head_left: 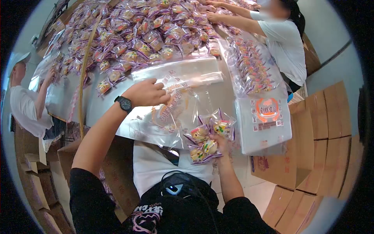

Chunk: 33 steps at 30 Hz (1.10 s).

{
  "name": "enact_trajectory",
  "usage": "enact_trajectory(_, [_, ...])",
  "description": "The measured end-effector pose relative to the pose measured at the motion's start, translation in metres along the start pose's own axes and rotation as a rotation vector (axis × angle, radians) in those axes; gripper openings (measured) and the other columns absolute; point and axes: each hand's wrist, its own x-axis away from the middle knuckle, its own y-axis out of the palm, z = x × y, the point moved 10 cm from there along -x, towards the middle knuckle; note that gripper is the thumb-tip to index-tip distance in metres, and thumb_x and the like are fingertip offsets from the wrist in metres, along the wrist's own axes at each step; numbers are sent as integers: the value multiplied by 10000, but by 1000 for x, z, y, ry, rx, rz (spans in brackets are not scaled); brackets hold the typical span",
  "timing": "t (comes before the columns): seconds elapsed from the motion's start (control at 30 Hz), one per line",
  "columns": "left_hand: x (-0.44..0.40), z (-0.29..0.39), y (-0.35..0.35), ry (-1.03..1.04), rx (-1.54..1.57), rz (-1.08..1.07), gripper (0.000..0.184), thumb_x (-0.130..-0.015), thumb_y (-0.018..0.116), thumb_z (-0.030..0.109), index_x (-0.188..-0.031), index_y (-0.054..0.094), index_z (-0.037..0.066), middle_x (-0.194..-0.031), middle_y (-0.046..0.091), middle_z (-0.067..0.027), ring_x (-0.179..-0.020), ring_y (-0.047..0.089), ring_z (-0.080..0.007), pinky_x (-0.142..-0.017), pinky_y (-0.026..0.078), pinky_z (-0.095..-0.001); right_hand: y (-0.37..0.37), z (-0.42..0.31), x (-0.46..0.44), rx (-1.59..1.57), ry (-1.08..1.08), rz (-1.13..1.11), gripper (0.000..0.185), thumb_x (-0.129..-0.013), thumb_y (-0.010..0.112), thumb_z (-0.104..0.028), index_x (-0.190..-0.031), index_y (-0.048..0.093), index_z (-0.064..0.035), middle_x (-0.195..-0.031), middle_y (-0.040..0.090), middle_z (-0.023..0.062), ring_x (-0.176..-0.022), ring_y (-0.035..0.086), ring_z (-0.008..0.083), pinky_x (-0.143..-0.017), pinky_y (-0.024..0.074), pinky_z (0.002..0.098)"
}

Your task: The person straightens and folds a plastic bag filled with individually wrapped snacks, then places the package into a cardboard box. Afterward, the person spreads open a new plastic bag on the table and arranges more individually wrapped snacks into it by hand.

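My left hand [149,93], with a black watch on its wrist, is over a large clear plastic bag [175,111] printed with red lettering. Its fingers are loosely bent and apart; whether the tips touch the film is hard to see. My right hand [221,146] is closed around a cluster of individually wrapped pastries [206,138] in clear and purple wrappers, held at the table's front edge. Part of the cluster hides its fingertips. Right of it lies a stack of clear printed bags [265,124].
A big heap of wrapped pastries [152,35] covers the far table. Rows of them [251,66] lie at right. A yellowish strip [89,58] crosses the left side. One co-worker [284,46] reaches in at right, another [29,101] at left. Cardboard boxes [327,156] stand right.
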Motion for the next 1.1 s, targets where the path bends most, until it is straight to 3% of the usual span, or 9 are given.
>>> enact_trajectory(0.1, [-1, -45, -13, -279, 235, 65, 405, -923, 709, 522, -783, 713, 142, -677, 645, -21, -691, 669, -243, -585, 505, -417, -22, 8, -5, 132, 13, 0, 324, -889, 643, -68, -1182, 633, 69, -1019, 734, 190, -833, 756, 305, -709, 654, 420])
enact_trajectory(0.33, [29, -113, -31, -747, 271, 294, 273, -956, 691, 331, -789, 711, 115, -706, 687, -82, -697, 687, -311, -612, 530, -467, -30, 5, -3, 122, -140, -43, 255, -903, 663, -75, -1141, 661, 15, -1004, 737, 138, -842, 749, 260, -744, 634, 396])
enact_trajectory(0.4, [29, -70, -45, -865, 312, 468, 132, -928, 703, 255, -983, 717, 136, -898, 716, -102, -860, 671, -319, -708, 538, -460, -15, 3, 11, -29, -148, 58, 411, -860, 642, -142, -1221, 619, 54, -1096, 714, 200, -915, 745, 315, -767, 644, 437])
enact_trajectory(0.47, [10, 6, -28, -907, 536, 287, 428, -888, 740, 411, -1196, 680, 120, -1032, 704, -125, -1007, 659, -337, -858, 489, -540, 12, -11, 26, -176, -170, 59, 507, -839, 621, -191, -1282, 583, 54, -1169, 687, 229, -974, 731, 360, -794, 649, 473])
enact_trajectory(0.53, [5, 77, -30, -954, 483, 175, 728, -855, 755, 555, -1383, 600, 78, -1503, 528, -184, -1290, 547, -365, -1085, 386, -563, 27, -29, 36, -314, -199, -37, 540, -839, 600, -223, -1322, 555, 14, -1223, 658, 223, -1019, 708, 396, -824, 648, 503])
enact_trajectory(0.67, [9, 138, 1, -1132, 579, 99, 868, -819, 769, 614, -1472, 531, 93, -1544, 489, -188, -1419, 439, -377, -1185, 227, -674, 14, -38, 32, -418, -165, -79, 585, -795, 608, -272, -1352, 562, -99, -1208, 650, 174, -1039, 660, 372, -719, 592, 513])
enact_trajectory(0.83, [22, 141, 10, -1072, 625, 256, 335, -875, 787, 247, -1194, 736, 161, -1316, 681, -42, -1245, 588, -281, -1163, 328, -613, 47, -76, 49, -371, -233, -231, 608, -767, 624, -266, -1356, 566, -124, -1205, 657, 163, -983, 668, 319, -563, 512, 406])
enact_trajectory(0.97, [37, 119, -21, -1079, 637, 430, 235, -885, 759, 169, -1116, 747, 127, -1276, 701, -56, -1161, 615, -276, -1028, 444, -449, 34, -79, 53, -136, -211, -64, 594, -801, 629, -186, -1367, 549, -22, -1232, 672, 191, -1066, 695, 391, -734, 640, 515])
enact_trajectory(1.1, [52, 112, -27, -1162, 695, 459, 281, -886, 759, 209, -1140, 737, 93, -1268, 690, -65, -1170, 602, -301, -1016, 440, -463, 22, -95, 45, 213, -264, -72, 508, -872, 617, -68, -1366, 552, 32, -1178, 701, 198, -996, 733, 353, -812, 655, 509])
